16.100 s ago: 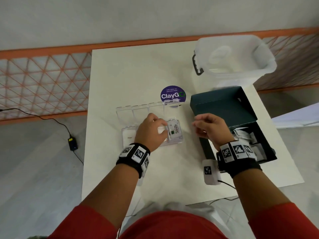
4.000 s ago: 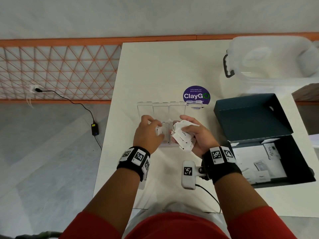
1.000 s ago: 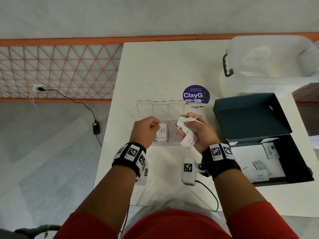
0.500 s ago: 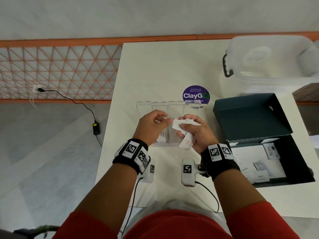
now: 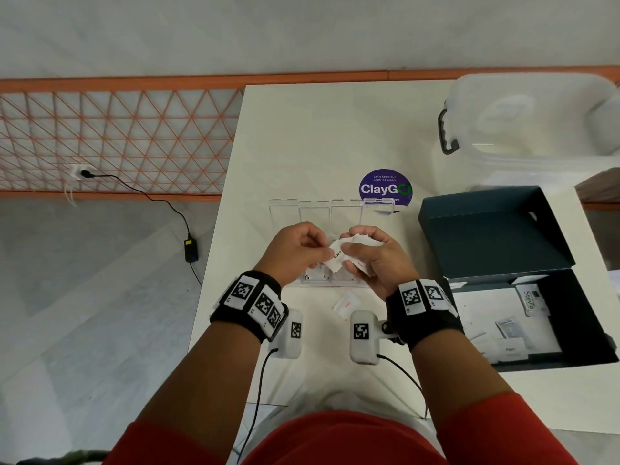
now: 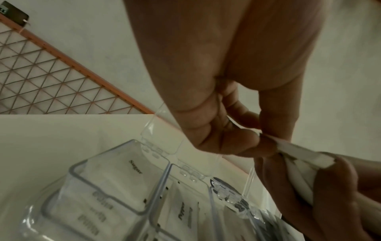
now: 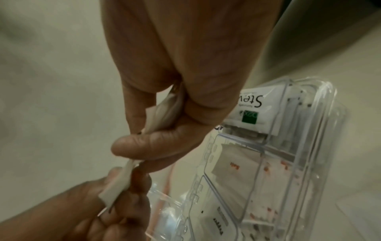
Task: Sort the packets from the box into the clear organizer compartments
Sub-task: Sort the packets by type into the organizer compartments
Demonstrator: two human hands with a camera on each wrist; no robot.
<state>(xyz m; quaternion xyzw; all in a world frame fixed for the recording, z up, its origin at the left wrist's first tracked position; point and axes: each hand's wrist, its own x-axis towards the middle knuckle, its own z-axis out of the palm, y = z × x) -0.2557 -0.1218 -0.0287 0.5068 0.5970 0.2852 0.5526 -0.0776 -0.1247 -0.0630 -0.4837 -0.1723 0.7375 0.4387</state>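
My left hand (image 5: 295, 253) pinched one white packet (image 5: 337, 258) out of the bunch (image 5: 360, 241) gripped in my right hand (image 5: 375, 260), both above the clear organizer (image 5: 315, 209); only the wrist views showed its filled compartments, printed "Sugar" and "Stevia"; one packet lay loose on the table (image 5: 318, 135); the box (image 5: 496, 236) sat open at my right.

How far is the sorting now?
Partly done. The clear organizer already holds Sugar, pepper and Stevia packets. The left hand pinches one packet from the right hand. One packet lies on the table; more wait in the box.
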